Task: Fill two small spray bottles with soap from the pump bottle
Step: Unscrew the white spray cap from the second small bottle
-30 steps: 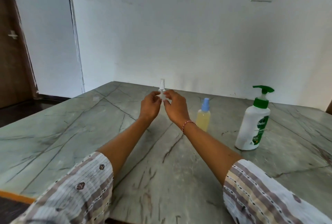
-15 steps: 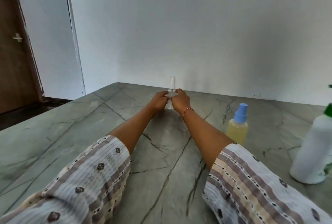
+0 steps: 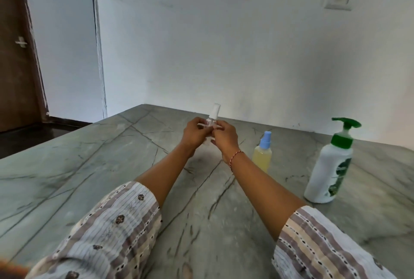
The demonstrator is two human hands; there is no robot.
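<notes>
- Both hands meet over the middle of the grey-green veined stone worktop (image 3: 67, 189), holding a small clear plastic spray bottle with a clear cap (image 3: 214, 117) upright between them.
- The left hand (image 3: 195, 133) has its fingers curled round the bottle's body; the right hand (image 3: 225, 136) pinches it near the neck. Whether the bottle's base rests on the worktop is hidden by the hands.
- Judged from the grip, the step in hand is unscrewing the spray head, since this bottle looks empty.
- Just right of the right wrist stands a small spray bottle with a blue cap and pale yellow liquid inside (image 3: 262, 153), seemingly already filled and closed.
- The white pump bottle with a green pump head (image 3: 329, 166) stands further right, untouched.
- Next the head must come off, and the open neck must be brought under the pump spout; the narrow mouth calls for careful aim.
</notes>
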